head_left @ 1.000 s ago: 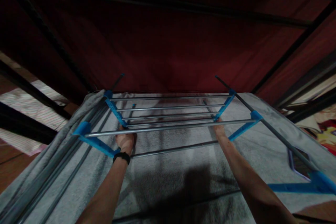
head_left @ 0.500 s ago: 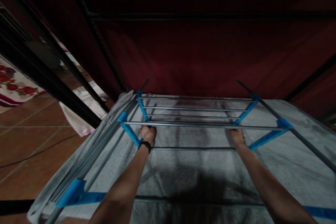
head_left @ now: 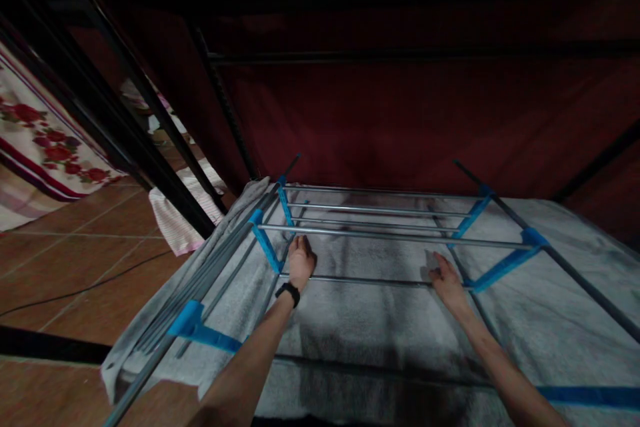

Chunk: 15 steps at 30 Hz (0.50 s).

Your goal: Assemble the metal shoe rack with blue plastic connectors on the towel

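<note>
A rack frame of grey metal tubes (head_left: 350, 233) and blue plastic connectors (head_left: 267, 248) lies on a grey blanket (head_left: 365, 320). My left hand (head_left: 301, 260), with a black band at the wrist, is over the lower crossbar, just right of a blue connector. Its fingers stretch forward and appear to hold nothing. On the other side, my right hand (head_left: 445, 278) hovers by the right end of that lower crossbar (head_left: 370, 281), fingers apart and holding nothing. Near my left forearm is another blue connector (head_left: 207, 333).
Several loose grey tubes (head_left: 187, 293) lie along the blanket's left edge. A dark red cloth (head_left: 375, 127) hangs behind the rack, with black metal bars (head_left: 150, 133) at the left. A striped cloth (head_left: 175, 210) and a cable (head_left: 100, 287) lie on the tiled floor (head_left: 75, 240).
Both hands were closed at the rack's side tubes near the connectors; their fingers have loosened and drawn off. The camera view has shifted, showing more floor on the left.
</note>
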{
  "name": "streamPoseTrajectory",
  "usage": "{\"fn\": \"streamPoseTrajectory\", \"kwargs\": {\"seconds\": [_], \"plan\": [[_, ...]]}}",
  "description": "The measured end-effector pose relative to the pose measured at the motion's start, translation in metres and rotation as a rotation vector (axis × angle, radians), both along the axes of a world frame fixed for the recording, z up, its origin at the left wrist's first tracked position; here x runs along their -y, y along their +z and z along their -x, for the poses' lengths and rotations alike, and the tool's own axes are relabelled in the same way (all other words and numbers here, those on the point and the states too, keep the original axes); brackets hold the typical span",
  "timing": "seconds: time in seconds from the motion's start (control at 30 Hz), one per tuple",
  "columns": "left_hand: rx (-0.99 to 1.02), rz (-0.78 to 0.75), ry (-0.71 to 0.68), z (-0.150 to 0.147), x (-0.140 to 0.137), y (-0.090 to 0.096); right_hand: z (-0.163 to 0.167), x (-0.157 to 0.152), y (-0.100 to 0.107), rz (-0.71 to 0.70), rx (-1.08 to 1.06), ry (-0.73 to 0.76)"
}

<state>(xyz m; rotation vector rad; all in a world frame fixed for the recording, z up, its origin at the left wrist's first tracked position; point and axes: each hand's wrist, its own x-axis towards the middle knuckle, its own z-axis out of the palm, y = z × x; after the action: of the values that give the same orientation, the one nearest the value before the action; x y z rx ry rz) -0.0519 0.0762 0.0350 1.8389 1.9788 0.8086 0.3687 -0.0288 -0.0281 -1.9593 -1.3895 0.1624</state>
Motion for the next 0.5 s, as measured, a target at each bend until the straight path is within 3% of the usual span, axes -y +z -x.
{"fn": "streamPoseTrajectory", "kwargs": {"seconds": [0.13,0.27,0.4,0.5], "plan": [[0.026,-0.003,-0.153,-0.02,0.047,-0.017,0.038,0.034,-0.018,-0.085,0.072,0.229],[0.037,0.026,-0.211,-0.017,0.101,-0.033,0.064,0.05,-0.024,-0.053,0.297,0.317],[0.038,-0.026,-0.147,0.008,0.132,-0.03,0.082,0.046,-0.016,-0.027,0.432,0.369],[0.018,-0.076,0.014,0.031,0.133,-0.017,0.105,0.036,-0.006,-0.006,0.464,0.454]]}}
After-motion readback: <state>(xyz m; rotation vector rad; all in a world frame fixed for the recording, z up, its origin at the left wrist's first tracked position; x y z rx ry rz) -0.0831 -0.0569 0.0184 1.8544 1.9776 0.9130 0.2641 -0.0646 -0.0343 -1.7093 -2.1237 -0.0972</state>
